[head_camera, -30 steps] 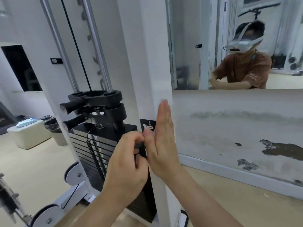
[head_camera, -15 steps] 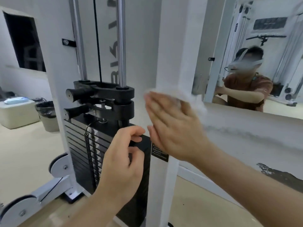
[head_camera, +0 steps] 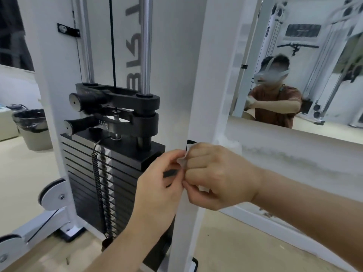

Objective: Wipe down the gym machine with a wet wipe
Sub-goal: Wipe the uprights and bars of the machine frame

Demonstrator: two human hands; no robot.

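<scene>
weight stack left of upright post, bin far left

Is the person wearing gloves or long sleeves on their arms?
No. The left hand and right hand are both bare, with no gloves, rings or watch showing. Both forearms are bare too. The mirror shows a short-sleeved brown T-shirt.

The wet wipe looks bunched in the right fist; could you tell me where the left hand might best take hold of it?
Probably the loose white corner of the wet wipe poking out above the right hand. It faces the left hand, whose fingertips are already beside it, so a pinch from the left seems easiest. The rest is hidden inside the fist.
</scene>
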